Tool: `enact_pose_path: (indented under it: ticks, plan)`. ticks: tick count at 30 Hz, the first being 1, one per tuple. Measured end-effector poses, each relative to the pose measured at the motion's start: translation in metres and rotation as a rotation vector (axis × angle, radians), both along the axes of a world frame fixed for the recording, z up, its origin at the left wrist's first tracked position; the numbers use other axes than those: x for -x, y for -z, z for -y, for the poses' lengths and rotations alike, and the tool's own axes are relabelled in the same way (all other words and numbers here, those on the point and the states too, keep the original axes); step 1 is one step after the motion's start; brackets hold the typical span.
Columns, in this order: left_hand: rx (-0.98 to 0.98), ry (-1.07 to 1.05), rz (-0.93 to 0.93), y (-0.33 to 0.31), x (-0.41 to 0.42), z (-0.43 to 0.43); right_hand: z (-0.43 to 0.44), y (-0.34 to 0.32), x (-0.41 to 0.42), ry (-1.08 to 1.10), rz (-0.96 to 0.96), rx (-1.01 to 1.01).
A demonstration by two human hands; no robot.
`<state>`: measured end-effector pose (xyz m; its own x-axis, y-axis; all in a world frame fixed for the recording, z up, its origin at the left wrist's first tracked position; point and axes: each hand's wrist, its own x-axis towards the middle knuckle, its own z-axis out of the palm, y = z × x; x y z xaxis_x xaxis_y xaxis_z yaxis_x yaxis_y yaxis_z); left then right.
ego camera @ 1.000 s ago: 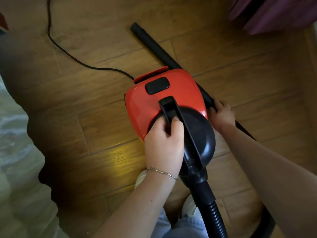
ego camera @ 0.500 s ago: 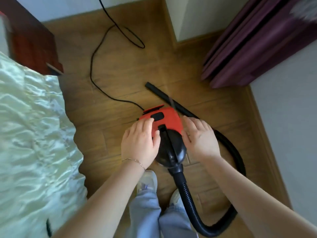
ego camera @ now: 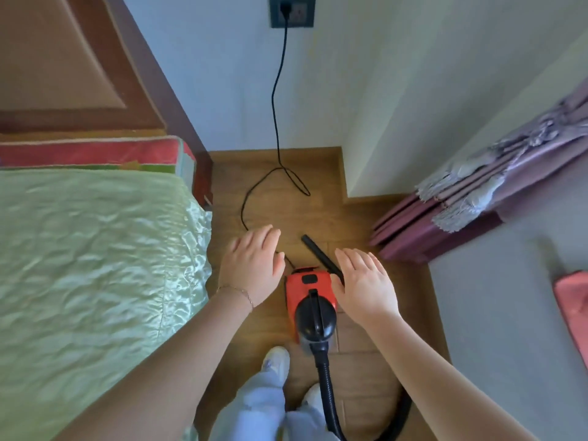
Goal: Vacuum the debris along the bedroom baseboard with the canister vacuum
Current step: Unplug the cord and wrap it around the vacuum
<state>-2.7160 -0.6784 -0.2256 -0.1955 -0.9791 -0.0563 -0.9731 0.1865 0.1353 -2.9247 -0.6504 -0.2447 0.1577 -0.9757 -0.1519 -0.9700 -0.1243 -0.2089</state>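
A small red and black canister vacuum [ego camera: 310, 300] stands on the wooden floor [ego camera: 359, 361] between the bed and the wall. Its black hose [ego camera: 331, 399] runs back toward my feet and loops right. The black nozzle tube [ego camera: 321, 254] lies on the floor beyond the canister. My left hand [ego camera: 254, 265] hovers flat and open to the left of the canister, holding nothing. My right hand [ego camera: 366, 284] hovers open to its right, covering the tube's near end. The wooden baseboard [ego camera: 440, 300] runs along the right wall.
The black power cord [ego camera: 275, 122] runs from a wall socket [ego camera: 292, 11] down to the floor and loops. A bed with a green cover [ego camera: 95, 265] fills the left. Purple curtains [ego camera: 471, 202] hang at the right. My white shoes [ego camera: 276, 361] stand behind the vacuum.
My head has risen, so the view is much wider. Both hands have let go of the vacuum body and lifted away, now open above the floor on either side.
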Motion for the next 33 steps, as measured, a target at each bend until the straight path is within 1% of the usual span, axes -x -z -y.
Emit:
enact_pose_path:
  ticks: [3, 7, 13, 21, 26, 33]
  plan:
    - [0.045, 0.001, -0.007, -0.038, -0.014, 0.006, 0.013, -0.04, -0.01, -0.026, 0.008, -0.028]
    - [0.079, 0.013, -0.02, -0.069, -0.033, 0.03, 0.041, -0.075, -0.036, -0.015, 0.001, -0.034]
    - [0.118, 0.037, -0.047, -0.087, -0.085, 0.103, 0.117, -0.097, -0.094, 0.037, -0.033, -0.066]
    - [0.182, 0.099, -0.024, -0.109, -0.161, 0.208, 0.221, -0.117, -0.168, 0.138, -0.025, -0.07]
    - [0.131, 0.12, 0.001, -0.108, -0.172, 0.256, 0.265, -0.12, -0.179, 0.142, -0.022, -0.084]
    - [-0.001, 0.177, -0.01, -0.096, -0.146, 0.322, 0.323, -0.105, -0.158, 0.187, 0.021, -0.135]
